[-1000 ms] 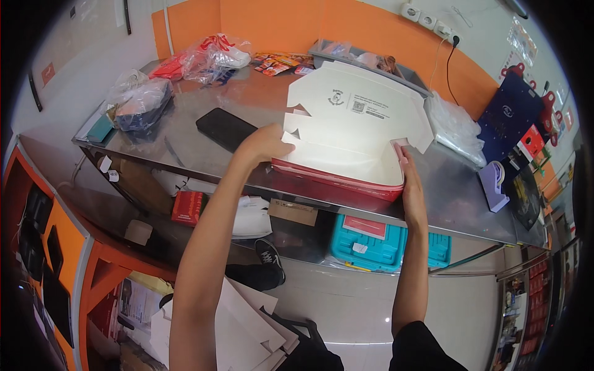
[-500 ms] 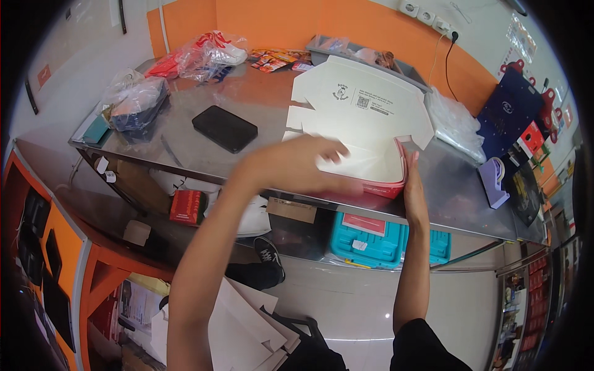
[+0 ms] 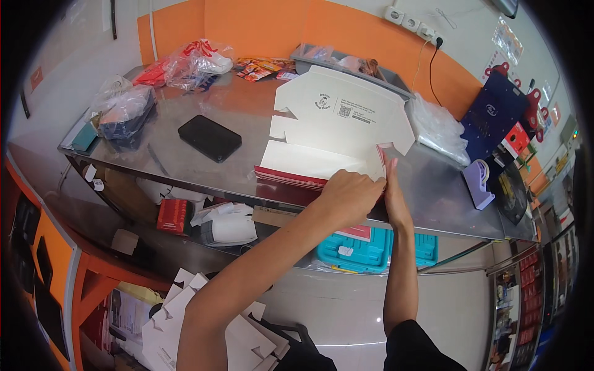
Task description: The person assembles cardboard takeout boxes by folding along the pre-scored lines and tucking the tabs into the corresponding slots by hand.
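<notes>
A flat white cardboard box blank (image 3: 337,127) with red outer faces lies on the steel table (image 3: 185,167), its lid panel raised at the back. My left hand (image 3: 351,195) reaches across to the box's front right corner and pinches the red front wall there. My right hand (image 3: 391,188) stands upright against the box's right side flap, fingers pressed flat to it. Both hands meet at that same corner near the table's front edge.
A black flat case (image 3: 209,137) lies left of the box. Plastic bags (image 3: 185,62) and a grey tray (image 3: 346,62) sit at the back. A tape dispenser (image 3: 477,179) stands at the right. A teal crate (image 3: 371,250) sits under the table, more box blanks (image 3: 179,309) on the floor.
My left hand has swung from the box's left front corner across to the right corner beside my right hand. The box's front wall now lies lower.
</notes>
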`<state>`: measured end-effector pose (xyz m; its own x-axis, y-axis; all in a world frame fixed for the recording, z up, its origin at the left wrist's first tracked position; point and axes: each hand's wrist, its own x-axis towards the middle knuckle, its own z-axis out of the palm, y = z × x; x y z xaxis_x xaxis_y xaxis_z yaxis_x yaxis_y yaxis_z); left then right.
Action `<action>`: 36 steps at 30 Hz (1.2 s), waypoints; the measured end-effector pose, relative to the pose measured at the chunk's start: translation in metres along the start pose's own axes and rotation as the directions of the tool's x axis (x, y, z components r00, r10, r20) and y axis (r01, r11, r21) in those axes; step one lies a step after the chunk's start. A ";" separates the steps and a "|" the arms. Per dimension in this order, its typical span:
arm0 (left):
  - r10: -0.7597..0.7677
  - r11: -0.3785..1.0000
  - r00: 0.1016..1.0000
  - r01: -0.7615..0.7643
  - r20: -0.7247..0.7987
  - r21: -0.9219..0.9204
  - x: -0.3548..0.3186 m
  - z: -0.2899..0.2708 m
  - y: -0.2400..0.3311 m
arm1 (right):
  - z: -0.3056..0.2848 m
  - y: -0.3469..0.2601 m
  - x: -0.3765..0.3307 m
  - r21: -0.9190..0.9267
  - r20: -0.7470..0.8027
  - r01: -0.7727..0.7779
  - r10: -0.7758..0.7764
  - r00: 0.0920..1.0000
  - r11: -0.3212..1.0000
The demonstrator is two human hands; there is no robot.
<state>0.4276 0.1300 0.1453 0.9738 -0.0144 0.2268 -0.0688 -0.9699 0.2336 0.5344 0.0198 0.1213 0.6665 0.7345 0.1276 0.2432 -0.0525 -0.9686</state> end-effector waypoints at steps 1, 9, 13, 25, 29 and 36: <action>0.020 1.000 1.000 -0.020 -0.008 0.007 -0.001 0.000 -0.002 | -0.001 -0.001 0.000 0.036 0.040 -0.028 0.027 0.999 0.999; 0.077 0.994 0.980 -0.061 -0.186 0.091 -0.043 -0.022 0.006 | 0.000 0.023 0.019 -0.034 -0.016 0.096 -0.097 0.995 0.995; -0.001 0.998 0.919 -0.021 -0.394 -0.052 -0.147 -0.059 0.020 | 0.000 0.025 0.017 -0.022 -0.074 0.069 -0.071 0.995 0.997; -0.968 0.037 -0.074 0.903 -0.240 -0.429 -0.542 0.033 0.116 | -0.038 -0.017 0.056 -0.663 -0.051 -0.035 0.002 0.999 0.747; -0.953 -0.119 -0.218 0.906 -0.209 -0.406 -0.569 0.098 0.135 | -0.029 -0.019 0.062 -0.829 -0.030 0.047 -0.128 0.991 0.557; -0.905 -0.370 -0.422 0.844 -0.056 -0.389 -0.546 0.095 0.119 | -0.021 -0.021 0.067 -0.932 -0.022 0.021 -0.114 0.993 0.362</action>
<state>-0.0921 -0.0009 -0.0409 -0.3613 0.8971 -0.2543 0.7626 0.4412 0.4730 0.5887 0.0554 0.1548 0.6495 0.7209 0.2416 0.7589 -0.6340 -0.1487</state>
